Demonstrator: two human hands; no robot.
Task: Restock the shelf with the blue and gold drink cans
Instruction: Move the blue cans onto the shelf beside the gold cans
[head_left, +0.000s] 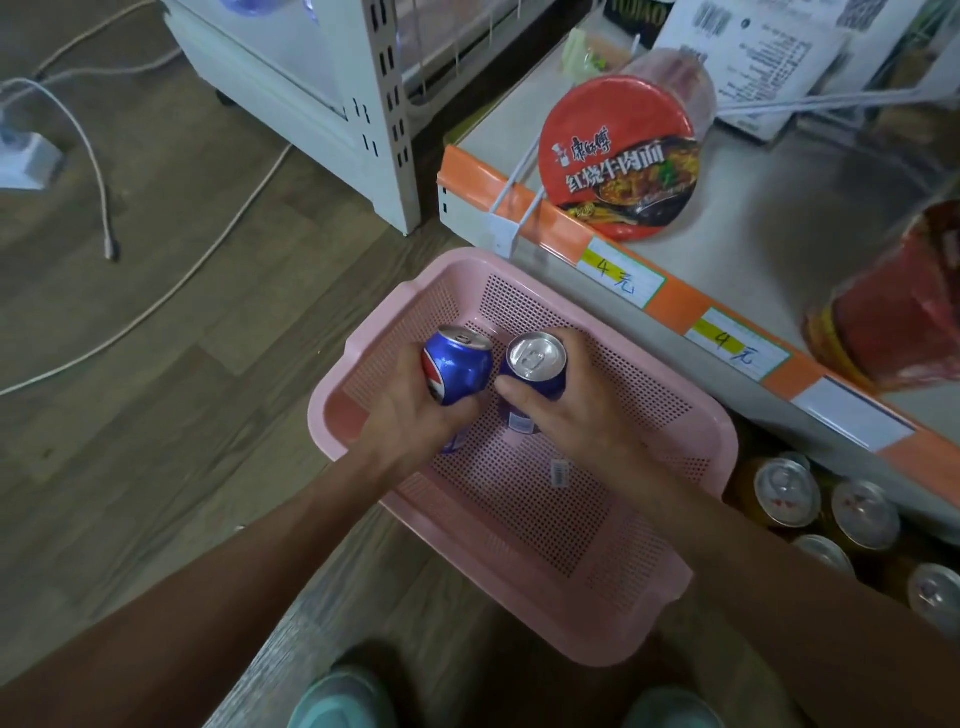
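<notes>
While both cans sit over the pink basket's (519, 519) far corner, the left hand (415, 421) wraps a tilted blue can (457, 371) and the right hand (566, 410) grips another blue can (535, 364). Gold cans (784, 493) stand half hidden under the shelf (779, 208) edge.

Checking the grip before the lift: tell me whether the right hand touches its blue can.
Touching. Head view: the right hand has thumb and fingers curled round the blue can.
</notes>
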